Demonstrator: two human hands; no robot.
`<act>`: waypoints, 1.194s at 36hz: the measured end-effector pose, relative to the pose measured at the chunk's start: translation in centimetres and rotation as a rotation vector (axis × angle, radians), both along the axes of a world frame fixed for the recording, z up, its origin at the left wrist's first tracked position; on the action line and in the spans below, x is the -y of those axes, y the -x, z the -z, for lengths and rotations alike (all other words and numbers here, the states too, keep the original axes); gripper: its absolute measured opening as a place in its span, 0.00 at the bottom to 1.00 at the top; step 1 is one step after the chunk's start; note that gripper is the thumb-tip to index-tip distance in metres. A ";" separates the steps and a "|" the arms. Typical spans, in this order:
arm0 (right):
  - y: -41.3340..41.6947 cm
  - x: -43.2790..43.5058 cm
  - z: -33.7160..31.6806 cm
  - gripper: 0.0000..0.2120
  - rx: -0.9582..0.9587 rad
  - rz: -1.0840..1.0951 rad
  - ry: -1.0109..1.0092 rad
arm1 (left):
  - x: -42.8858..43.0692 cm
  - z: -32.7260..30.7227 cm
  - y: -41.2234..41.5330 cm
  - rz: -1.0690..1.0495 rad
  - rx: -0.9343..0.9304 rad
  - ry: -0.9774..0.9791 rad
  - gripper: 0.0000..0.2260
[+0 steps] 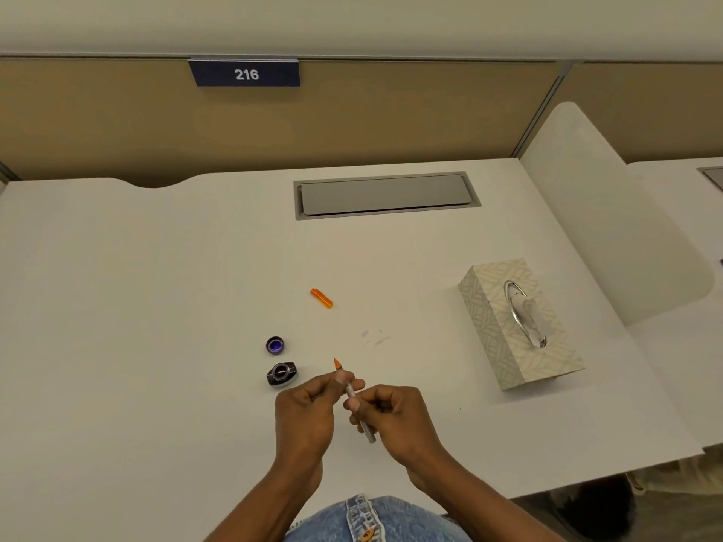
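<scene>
A thin pen [350, 392] with an orange nib end and a grey barrel is held above the white desk [156, 307], nib pointing away from me. My left hand [309, 412] pinches it near the nib. My right hand [395, 418] grips the grey barrel lower down. An open dark ink bottle [281, 374] stands just left of my left hand, and its round cap [275, 345] lies behind it showing blue inside. An orange pen piece [321, 298] lies farther back on the desk.
A patterned tissue box [516, 326] stands to the right. A grey cable hatch [385, 194] is set in the desk's back. A tan partition with a "216" sign [245, 74] rises behind. Faint blue smudges [375, 338] mark the desk.
</scene>
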State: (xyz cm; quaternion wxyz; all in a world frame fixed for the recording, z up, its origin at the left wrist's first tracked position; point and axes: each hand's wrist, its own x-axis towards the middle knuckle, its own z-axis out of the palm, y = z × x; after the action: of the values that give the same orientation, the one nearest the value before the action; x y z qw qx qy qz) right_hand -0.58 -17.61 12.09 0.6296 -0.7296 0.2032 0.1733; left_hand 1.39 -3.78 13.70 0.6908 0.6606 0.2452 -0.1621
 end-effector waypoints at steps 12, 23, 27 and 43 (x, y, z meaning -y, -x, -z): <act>-0.6 1.1 -0.4 0.07 0.033 -0.116 0.087 | 0.1 -0.3 -0.1 0.013 0.024 0.082 0.09; -0.4 -0.2 0.2 0.09 0.098 -0.062 0.287 | 0.0 -0.4 -0.3 -0.043 -0.003 0.077 0.09; -0.1 -0.7 -0.1 0.10 0.064 -0.028 0.128 | -0.1 -0.5 -0.6 -0.045 0.002 0.069 0.09; 0.6 -1.0 -0.6 0.02 0.058 0.099 0.001 | -0.4 -0.5 -0.9 -0.047 -0.004 0.064 0.09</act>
State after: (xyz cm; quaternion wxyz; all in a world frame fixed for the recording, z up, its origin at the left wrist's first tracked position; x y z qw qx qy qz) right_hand -1.21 -16.63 12.73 0.6427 -0.7235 0.2211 0.1207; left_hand 2.25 -3.41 14.21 0.7146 0.6320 0.2568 -0.1549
